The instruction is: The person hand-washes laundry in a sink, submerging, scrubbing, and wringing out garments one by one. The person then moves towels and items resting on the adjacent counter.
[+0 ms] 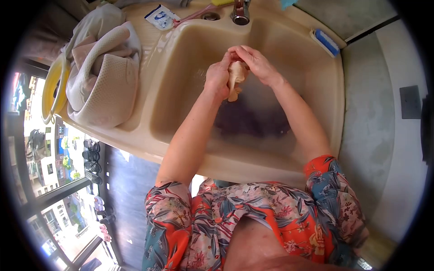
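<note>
Over the sink [158,104], my left hand [218,77] and my right hand [257,65] meet with closed fingers round a cream cloth [236,74]. The cloth is bunched and twisted, and one end hangs down beside my left palm. Part of it is hidden inside my fingers, so its exact kind does not show. Below my hands the basin holds cloudy water, with a dark purple cloth [251,113] lying in it.
Pale knitted laundry [106,86] is heaped on the left ledge, by a yellow basin [53,86]. A tap [240,13] stands at the back, with a white-blue packet [161,18] left of it. A blue brush [326,43] rests on the right rim.
</note>
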{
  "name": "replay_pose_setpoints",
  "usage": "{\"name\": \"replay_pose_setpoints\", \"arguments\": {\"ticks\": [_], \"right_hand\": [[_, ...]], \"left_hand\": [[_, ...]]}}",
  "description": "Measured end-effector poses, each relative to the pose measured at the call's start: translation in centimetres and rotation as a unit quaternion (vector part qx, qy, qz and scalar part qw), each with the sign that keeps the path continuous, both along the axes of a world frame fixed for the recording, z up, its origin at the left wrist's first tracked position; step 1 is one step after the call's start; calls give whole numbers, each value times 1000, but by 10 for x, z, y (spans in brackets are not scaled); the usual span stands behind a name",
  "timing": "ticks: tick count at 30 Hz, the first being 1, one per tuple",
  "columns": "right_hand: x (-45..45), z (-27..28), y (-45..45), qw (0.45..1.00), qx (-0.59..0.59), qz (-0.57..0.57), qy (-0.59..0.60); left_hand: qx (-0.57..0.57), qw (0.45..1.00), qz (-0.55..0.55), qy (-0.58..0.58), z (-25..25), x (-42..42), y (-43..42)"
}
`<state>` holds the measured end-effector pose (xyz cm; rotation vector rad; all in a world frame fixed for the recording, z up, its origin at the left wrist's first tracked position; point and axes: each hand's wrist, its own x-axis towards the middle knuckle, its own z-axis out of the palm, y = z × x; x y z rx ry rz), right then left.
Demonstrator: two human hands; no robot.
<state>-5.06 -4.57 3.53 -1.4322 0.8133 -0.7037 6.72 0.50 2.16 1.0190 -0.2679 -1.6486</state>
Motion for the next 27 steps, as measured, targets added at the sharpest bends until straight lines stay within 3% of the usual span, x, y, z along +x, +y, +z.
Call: {"name": "replay_pose_setpoints", "arguments": {"ticks": [2, 3, 6, 7, 9, 12, 15, 18, 20, 22, 26, 27], "right_hand": [[-4, -11, 4, 998, -55, 9, 28], [-10, -13, 2, 998, 9, 1, 65], [-26, -9, -7, 995, -21, -94, 9], [-31, 2, -7, 994, 29, -99, -27], [-38, 19, -11, 992, -6, -117, -43], [-55, 28, -23, 991, -14, -116, -69], [-70, 24, -28, 994, 77, -73, -37], [-90, 8, -29, 979, 156, 64, 114], [-82, 3, -17, 984, 177, 30, 10], [-67, 2, -9, 975, 207, -10, -75], [-26, -19, -23, 984, 172, -39, 26], [-3, -33, -14, 994, -2, -80, 78]], "left_hand": [[-46, 998, 0, 51, 0, -3, -1], [-88, 991, -48, 92, 1, 2, 1], [-147, 977, -133, -73, 1, 8, 1], [-135, 965, -187, -121, 2, 8, 3], [-110, 926, -291, -213, 7, 7, 7], [-96, 926, -318, -178, 12, 6, 8], [-89, 947, -234, -201, 4, 13, 4], [-65, 978, -141, -136, -5, 14, -3], [-64, 994, -72, -54, -9, 10, -2], [-41, 996, -57, -58, -18, 9, -5], [79, 996, 24, -45, -11, 9, -6], [-2, 999, 43, 20, -31, 11, -9]]}}
